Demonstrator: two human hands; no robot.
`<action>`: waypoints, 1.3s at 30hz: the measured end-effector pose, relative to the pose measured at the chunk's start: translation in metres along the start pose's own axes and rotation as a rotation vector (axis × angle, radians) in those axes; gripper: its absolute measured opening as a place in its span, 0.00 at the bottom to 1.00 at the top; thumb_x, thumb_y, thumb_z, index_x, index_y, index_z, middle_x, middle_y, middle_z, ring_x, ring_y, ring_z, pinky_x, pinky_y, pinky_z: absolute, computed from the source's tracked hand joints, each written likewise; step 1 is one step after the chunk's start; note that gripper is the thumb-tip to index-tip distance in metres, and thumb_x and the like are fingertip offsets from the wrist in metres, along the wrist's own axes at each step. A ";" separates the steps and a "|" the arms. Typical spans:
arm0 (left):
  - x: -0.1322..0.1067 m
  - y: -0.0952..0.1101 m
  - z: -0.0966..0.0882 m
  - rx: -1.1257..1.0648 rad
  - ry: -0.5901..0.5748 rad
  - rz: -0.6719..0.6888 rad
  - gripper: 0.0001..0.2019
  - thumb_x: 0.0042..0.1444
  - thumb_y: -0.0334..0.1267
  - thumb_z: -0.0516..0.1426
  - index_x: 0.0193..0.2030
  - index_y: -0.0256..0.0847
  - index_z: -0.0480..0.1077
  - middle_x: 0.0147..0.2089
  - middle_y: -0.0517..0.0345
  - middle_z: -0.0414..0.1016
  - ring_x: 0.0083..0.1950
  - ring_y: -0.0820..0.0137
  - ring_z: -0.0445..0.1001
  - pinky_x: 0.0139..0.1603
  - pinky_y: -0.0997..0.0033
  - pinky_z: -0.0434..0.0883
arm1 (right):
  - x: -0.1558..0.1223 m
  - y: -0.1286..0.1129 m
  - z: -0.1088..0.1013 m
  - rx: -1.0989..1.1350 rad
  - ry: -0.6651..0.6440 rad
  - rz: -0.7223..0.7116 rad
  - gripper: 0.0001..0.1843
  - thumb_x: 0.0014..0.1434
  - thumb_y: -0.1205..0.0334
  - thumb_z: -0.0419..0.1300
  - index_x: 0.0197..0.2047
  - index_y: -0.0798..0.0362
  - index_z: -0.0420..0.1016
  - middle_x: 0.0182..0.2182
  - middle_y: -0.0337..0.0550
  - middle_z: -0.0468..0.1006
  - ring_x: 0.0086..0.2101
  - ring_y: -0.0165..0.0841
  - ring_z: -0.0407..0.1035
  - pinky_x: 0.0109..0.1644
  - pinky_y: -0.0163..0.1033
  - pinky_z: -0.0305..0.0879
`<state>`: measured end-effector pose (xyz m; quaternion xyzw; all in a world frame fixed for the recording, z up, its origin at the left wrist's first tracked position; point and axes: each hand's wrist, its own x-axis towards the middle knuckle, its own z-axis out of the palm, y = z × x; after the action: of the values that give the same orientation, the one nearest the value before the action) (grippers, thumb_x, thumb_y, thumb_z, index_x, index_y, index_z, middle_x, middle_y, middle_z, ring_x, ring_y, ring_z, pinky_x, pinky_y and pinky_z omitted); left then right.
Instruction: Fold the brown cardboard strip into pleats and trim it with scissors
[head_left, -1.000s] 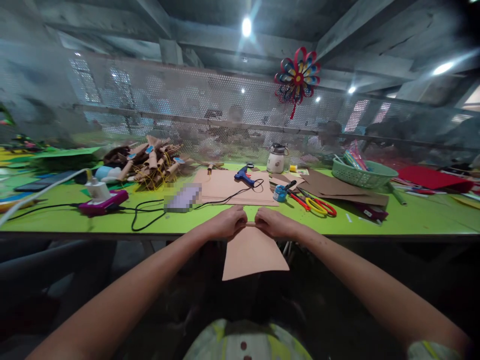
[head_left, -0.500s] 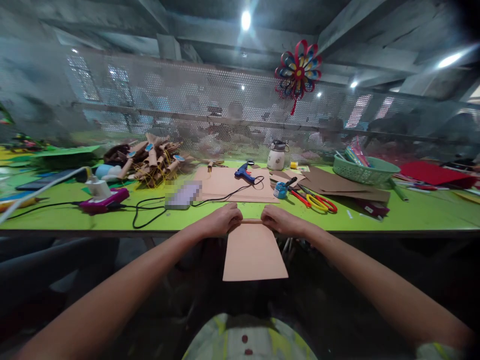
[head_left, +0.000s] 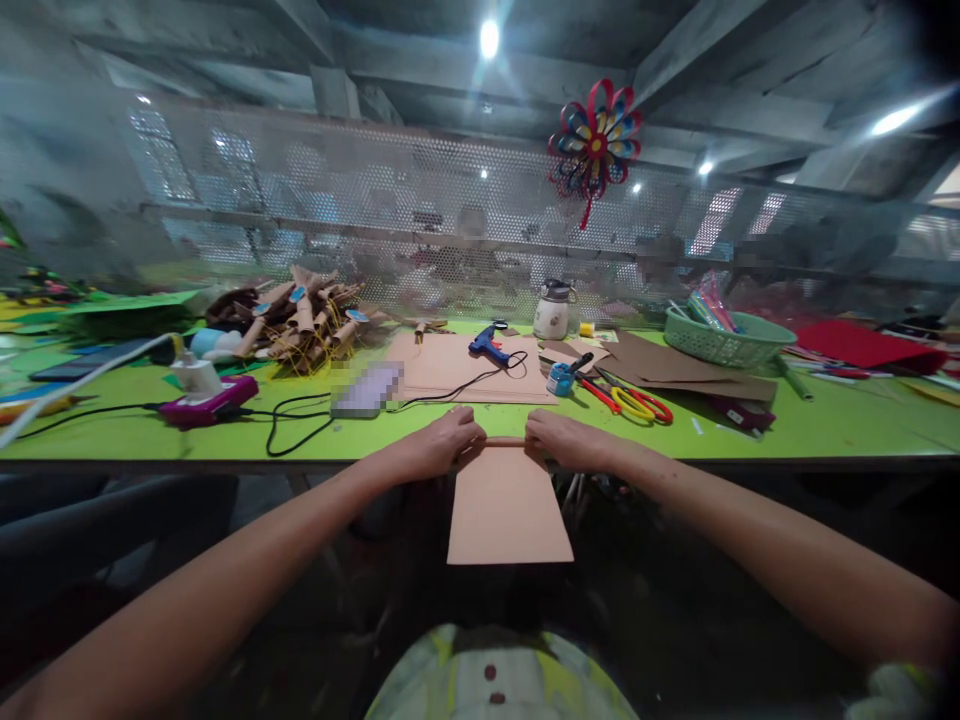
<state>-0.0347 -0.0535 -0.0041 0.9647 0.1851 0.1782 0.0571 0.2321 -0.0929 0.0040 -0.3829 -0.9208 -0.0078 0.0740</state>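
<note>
Between my hands at the table's front edge is a light brown sheet of paper (head_left: 510, 510), its far edge curled into a narrow roll. My left hand (head_left: 452, 440) is closed on the left end of that roll. At the right end, my right hand (head_left: 559, 440) grips it the same way, fingers curled over. The flat part of the sheet hangs toward me, past the table edge. Beyond my hands lies a stack of light brown sheets (head_left: 442, 372), with a blue glue gun (head_left: 490, 345) resting on it.
Scissors (head_left: 637, 402) and a blue jar (head_left: 559, 378) sit right of the stack. A purple power strip (head_left: 214, 400) with cables and a phone (head_left: 367, 390) lie left. Behind are a pile of brown rolls (head_left: 304, 320), a white bottle (head_left: 552, 310) and a green basket (head_left: 727, 340).
Both hands stay on the rolled edge and have hardly moved. The right hand sits very slightly further right, and the sheet's hanging part has shifted a little.
</note>
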 end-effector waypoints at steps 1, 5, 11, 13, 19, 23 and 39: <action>0.000 0.000 -0.001 -0.006 -0.009 0.002 0.07 0.57 0.26 0.51 0.35 0.37 0.69 0.35 0.56 0.59 0.35 0.70 0.59 0.36 0.73 0.59 | -0.001 -0.002 -0.001 -0.019 0.003 -0.015 0.08 0.54 0.77 0.54 0.35 0.56 0.66 0.35 0.45 0.66 0.34 0.32 0.60 0.35 0.34 0.55; 0.001 -0.001 -0.003 0.006 -0.035 0.012 0.09 0.57 0.24 0.49 0.36 0.37 0.68 0.35 0.56 0.60 0.36 0.70 0.60 0.36 0.72 0.59 | -0.006 -0.008 -0.002 -0.111 0.025 -0.057 0.11 0.50 0.80 0.53 0.35 0.56 0.65 0.36 0.46 0.66 0.37 0.34 0.60 0.37 0.36 0.55; -0.001 -0.001 -0.003 0.166 -0.027 0.082 0.11 0.55 0.22 0.50 0.41 0.37 0.69 0.37 0.52 0.63 0.40 0.66 0.61 0.40 0.69 0.61 | -0.006 -0.009 0.005 -0.261 0.068 -0.124 0.06 0.58 0.75 0.52 0.36 0.58 0.66 0.36 0.49 0.67 0.39 0.37 0.58 0.41 0.39 0.57; -0.002 0.001 -0.005 0.229 -0.045 0.115 0.12 0.57 0.23 0.50 0.43 0.36 0.70 0.37 0.51 0.63 0.41 0.64 0.61 0.41 0.68 0.61 | -0.006 -0.010 0.006 -0.303 0.066 -0.137 0.05 0.60 0.74 0.52 0.36 0.58 0.67 0.35 0.49 0.67 0.39 0.38 0.58 0.41 0.39 0.57; -0.006 0.010 -0.013 0.301 -0.100 0.154 0.14 0.59 0.24 0.49 0.48 0.36 0.69 0.37 0.50 0.66 0.43 0.64 0.63 0.41 0.69 0.63 | -0.007 -0.023 0.000 -0.446 -0.008 -0.144 0.04 0.62 0.70 0.53 0.36 0.59 0.68 0.33 0.47 0.68 0.36 0.38 0.59 0.36 0.39 0.57; -0.006 0.015 -0.013 0.285 -0.091 0.110 0.11 0.58 0.26 0.50 0.42 0.35 0.72 0.35 0.50 0.67 0.39 0.65 0.65 0.39 0.69 0.63 | -0.006 -0.030 -0.007 -0.474 -0.077 -0.145 0.04 0.61 0.69 0.54 0.37 0.60 0.70 0.33 0.48 0.69 0.36 0.39 0.60 0.35 0.39 0.57; 0.041 0.013 -0.007 -0.035 -0.231 -0.512 0.14 0.53 0.45 0.54 0.38 0.37 0.74 0.34 0.52 0.77 0.31 0.68 0.71 0.27 0.75 0.58 | -0.017 -0.054 0.014 -0.496 -0.007 0.038 0.11 0.57 0.69 0.55 0.41 0.66 0.72 0.36 0.56 0.69 0.38 0.42 0.60 0.37 0.43 0.60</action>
<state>0.0026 -0.0503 0.0178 0.8993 0.4120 0.0502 0.1378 0.2044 -0.1423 -0.0096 -0.4066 -0.8836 -0.2308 -0.0251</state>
